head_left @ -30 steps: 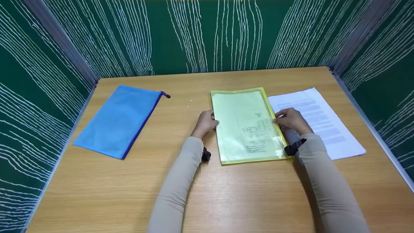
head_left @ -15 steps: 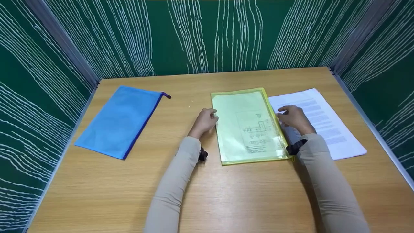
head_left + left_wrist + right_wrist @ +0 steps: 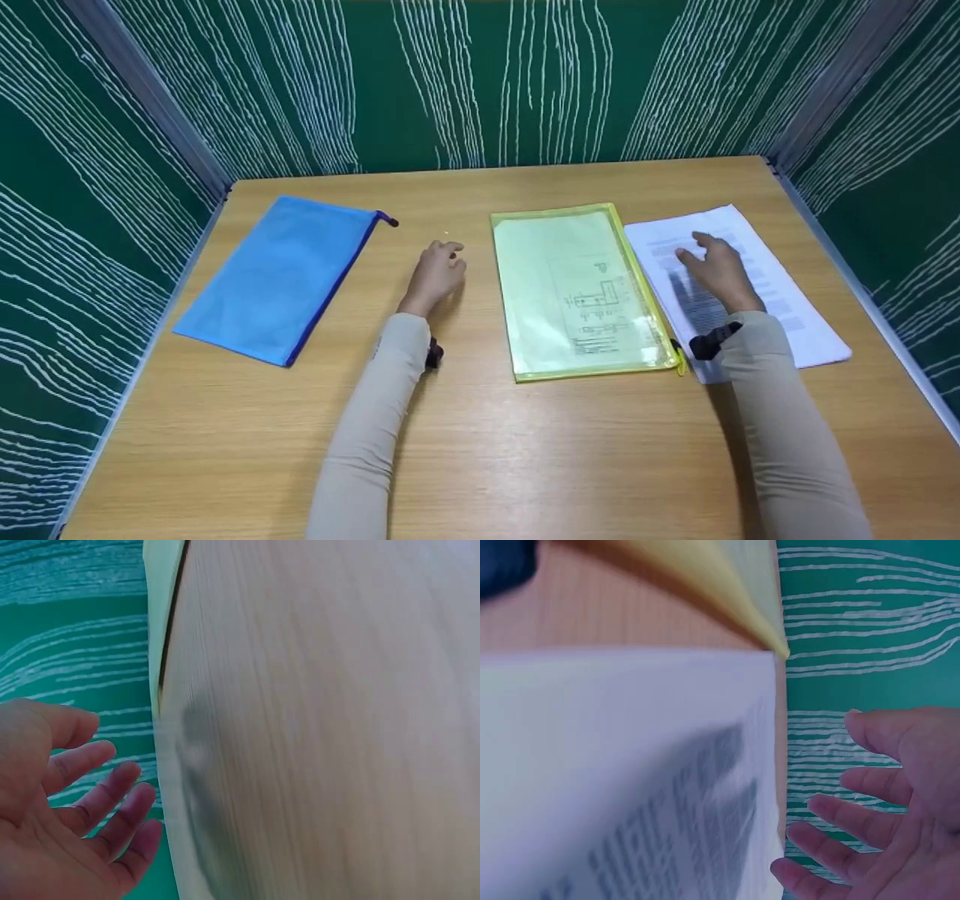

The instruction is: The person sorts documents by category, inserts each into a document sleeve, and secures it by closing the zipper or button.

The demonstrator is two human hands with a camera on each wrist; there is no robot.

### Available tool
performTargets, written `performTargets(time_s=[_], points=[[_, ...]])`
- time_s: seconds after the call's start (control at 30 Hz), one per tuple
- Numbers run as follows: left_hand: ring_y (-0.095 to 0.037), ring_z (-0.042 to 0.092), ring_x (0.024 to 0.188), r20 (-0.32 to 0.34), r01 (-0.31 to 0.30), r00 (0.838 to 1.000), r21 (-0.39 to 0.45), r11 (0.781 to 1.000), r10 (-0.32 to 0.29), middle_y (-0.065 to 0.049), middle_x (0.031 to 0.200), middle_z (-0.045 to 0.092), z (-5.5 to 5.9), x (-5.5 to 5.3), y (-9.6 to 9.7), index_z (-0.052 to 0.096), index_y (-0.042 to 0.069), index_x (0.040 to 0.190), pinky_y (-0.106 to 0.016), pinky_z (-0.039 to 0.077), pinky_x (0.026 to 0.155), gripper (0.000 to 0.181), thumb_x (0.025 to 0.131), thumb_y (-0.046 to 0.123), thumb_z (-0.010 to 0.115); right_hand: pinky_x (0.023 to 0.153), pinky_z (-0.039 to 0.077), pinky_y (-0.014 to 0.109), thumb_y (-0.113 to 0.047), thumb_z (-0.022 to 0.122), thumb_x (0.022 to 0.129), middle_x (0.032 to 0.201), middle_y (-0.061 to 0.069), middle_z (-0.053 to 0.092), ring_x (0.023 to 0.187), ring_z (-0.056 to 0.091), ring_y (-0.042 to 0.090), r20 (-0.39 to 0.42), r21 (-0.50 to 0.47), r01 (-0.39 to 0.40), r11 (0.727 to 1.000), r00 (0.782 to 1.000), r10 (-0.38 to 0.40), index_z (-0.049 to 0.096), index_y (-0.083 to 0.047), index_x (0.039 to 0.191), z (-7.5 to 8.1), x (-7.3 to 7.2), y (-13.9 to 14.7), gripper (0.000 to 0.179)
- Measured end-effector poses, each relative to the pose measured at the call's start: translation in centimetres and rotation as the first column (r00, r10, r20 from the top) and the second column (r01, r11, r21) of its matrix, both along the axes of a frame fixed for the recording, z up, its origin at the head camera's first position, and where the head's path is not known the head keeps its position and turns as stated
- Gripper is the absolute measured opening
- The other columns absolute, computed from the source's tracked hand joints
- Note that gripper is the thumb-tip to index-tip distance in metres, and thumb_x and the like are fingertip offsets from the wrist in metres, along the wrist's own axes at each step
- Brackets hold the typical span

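Yellow folder [image 3: 574,292] flat on the table [image 3: 517,465], untouched
Left hand [image 3: 435,276] stands apart from its left edge, right hand [image 3: 721,276] hovers above the printed papers [image 3: 787,330] right of the folder (fingers loosely spread on both); a second ago both pinched its edges, and it has stayed put

1 head camera facing forward and down, 2 nearer wrist cameras, table [image 3: 540,457] shared
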State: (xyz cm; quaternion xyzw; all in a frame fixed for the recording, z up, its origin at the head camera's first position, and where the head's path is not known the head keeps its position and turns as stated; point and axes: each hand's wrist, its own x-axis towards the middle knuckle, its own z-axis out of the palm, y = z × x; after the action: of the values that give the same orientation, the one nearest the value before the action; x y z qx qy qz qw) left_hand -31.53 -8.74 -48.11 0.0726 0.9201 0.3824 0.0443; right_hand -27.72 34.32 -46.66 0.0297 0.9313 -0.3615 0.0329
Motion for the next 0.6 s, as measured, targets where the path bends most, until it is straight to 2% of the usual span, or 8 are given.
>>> performTargets(time_s=[0.17,0.4,0.6], points=[[-0.032,0.050,0.121,-0.012,-0.027,1.000,-0.051,0.998,0.027,-0.017,0.130,0.050,0.0,-0.3,-2.3,0.050,0.007,0.139,-0.043,0.045,0.101,0.042,0.099,0.019,0.050,0.106,0.027,0.066,-0.040,0.041,0.101,0.150,0.037,0.020,0.136,0.023,0.054,0.039,-0.001,0.036,0.999,0.999,-0.036,0.018,0.009,0.149,-0.3,0.1,1.6,0.073],[-0.035,0.051,0.120,-0.021,-0.093,0.996,-0.131,0.987,0.091,-0.019,0.131,0.050,0.0,-0.3,-6.0,0.048,0.008,0.140,-0.047,0.044,0.100,0.043,0.099,0.021,0.048,0.106,0.026,0.067,-0.036,0.038,0.102,0.147,0.042,0.020,0.132,0.024,0.058,0.058,0.058,0.047,0.997,0.997,-0.050,0.015,0.013,0.147,-0.5,0.1,3.7,0.071],[-0.038,0.042,0.126,-0.036,-0.135,0.991,-0.170,0.976,0.131,-0.021,0.136,0.046,-0.3,-0.1,-9.1,0.047,0.007,0.141,-0.051,0.039,0.104,0.045,0.100,0.023,0.047,0.109,0.020,0.066,-0.038,0.035,0.102,0.150,0.040,0.012,0.138,0.015,0.056,0.136,0.028,0.074,0.997,0.988,-0.077,0.007,0.011,0.149,-0.6,0.6,5.4,0.073]])
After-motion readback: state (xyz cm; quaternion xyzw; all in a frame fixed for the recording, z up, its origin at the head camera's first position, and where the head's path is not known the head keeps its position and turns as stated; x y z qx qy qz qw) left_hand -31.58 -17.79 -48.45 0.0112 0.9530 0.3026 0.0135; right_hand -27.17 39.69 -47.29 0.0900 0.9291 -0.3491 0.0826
